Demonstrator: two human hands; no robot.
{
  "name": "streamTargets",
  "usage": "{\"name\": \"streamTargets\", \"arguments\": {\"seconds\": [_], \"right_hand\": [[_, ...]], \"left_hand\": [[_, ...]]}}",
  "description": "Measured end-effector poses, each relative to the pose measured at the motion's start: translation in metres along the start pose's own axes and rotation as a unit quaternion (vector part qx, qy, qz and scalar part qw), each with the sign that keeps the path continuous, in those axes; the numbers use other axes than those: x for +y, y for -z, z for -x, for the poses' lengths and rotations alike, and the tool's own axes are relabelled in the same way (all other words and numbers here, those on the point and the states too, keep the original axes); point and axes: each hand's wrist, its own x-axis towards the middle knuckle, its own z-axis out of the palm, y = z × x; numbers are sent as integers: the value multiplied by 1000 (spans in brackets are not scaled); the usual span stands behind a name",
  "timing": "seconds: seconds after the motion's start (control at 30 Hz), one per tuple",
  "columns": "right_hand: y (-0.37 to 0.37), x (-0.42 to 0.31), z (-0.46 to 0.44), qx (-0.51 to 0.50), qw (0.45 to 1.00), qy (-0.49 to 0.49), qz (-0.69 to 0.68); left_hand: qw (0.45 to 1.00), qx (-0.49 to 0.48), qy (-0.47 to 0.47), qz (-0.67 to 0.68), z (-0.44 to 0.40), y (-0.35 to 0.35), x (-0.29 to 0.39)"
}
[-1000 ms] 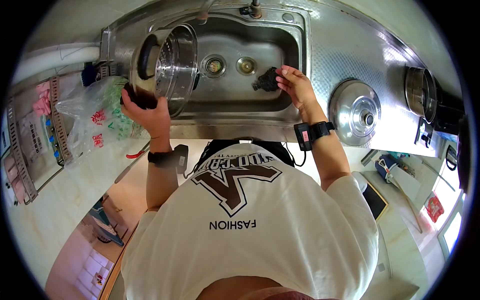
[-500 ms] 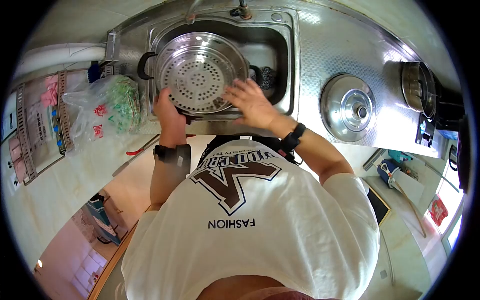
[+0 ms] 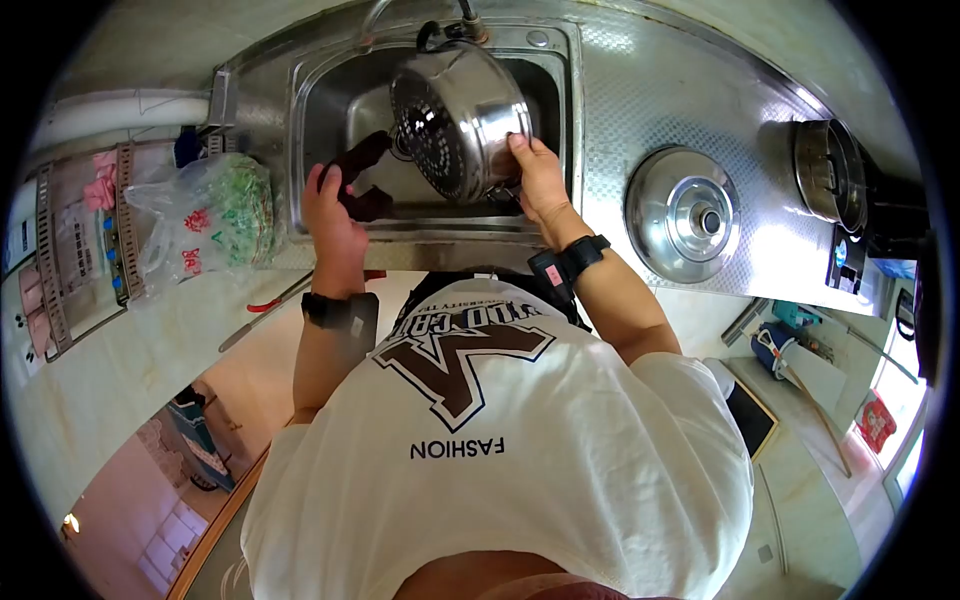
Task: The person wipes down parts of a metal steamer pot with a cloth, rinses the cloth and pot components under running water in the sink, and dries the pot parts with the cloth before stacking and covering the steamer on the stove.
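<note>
A steel steamer pot (image 3: 465, 120) with a perforated base is tipped on its side over the sink (image 3: 430, 222), its holes facing left. My right hand (image 3: 541, 178) grips its rim on the right, thumb on the outer wall. One black handle points up at the top. To the left of the pot, my left hand (image 3: 334, 215) holds a dark brown cloth (image 3: 362, 158) that hangs over the sink in two flaps. The cloth's tip is close to the perforated base; whether they touch is unclear.
A domed steel lid (image 3: 683, 214) lies on the counter right of the sink, with another pot (image 3: 830, 175) farther right. At the left is a plastic bag of greens (image 3: 215, 215). A faucet (image 3: 374, 22) stands behind the sink. A red-handled tool (image 3: 264, 306) lies near the front edge.
The pot has turned from facing up to lying on its side and shifted right. My right hand has moved to its rim. My left hand has left the pot, and the brown cloth now shows in it.
</note>
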Motion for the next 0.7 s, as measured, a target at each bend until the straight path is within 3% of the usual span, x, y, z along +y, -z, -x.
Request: {"name": "streamTargets", "arguments": {"seconds": [0.47, 0.7], "right_hand": [[39, -35, -1, -12, 987, -39, -154], [57, -42, 10, 21, 970, 0, -243]], "left_hand": [[999, 25, -26, -29, 5, 13, -11], [999, 5, -48, -18, 14, 14, -6]]}}
